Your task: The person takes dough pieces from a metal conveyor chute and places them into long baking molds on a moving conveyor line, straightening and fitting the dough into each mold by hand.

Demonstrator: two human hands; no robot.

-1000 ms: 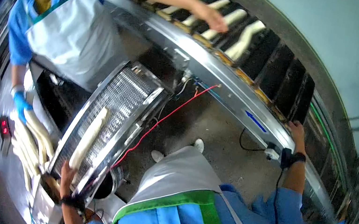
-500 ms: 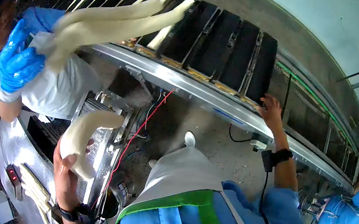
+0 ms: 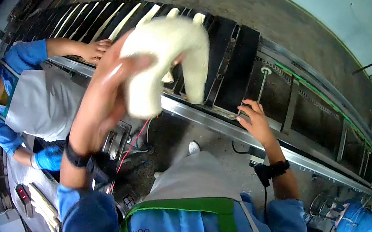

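Note:
My left hand [image 3: 116,79] is raised in front of the conveyor, its fingers round a thick, pale dough strip [image 3: 166,44] that droops in an arch on both sides of the grip. My right hand [image 3: 257,121] has its fingers spread at the near edge of the conveyor, beside a black tray [image 3: 237,68], and holds nothing. Behind the held strip, other pale strips [image 3: 126,21] lie one to a black tray along the line. Part of the trays is hidden by my left hand and the dough.
A co-worker [image 3: 44,97] stands at the left, one bare hand at the trays, the other in a blue glove. More strips [image 3: 45,208] lie on a metal table [image 3: 16,176] beside a red display. A red cable [image 3: 128,150] hangs below the conveyor. Another person [image 3: 360,221] is far right.
My left hand has risen from the mesh belt towards the conveyor with the dough strip. My right hand remains at the conveyor edge. The co-worker's gloved hand has dropped and no longer holds dough.

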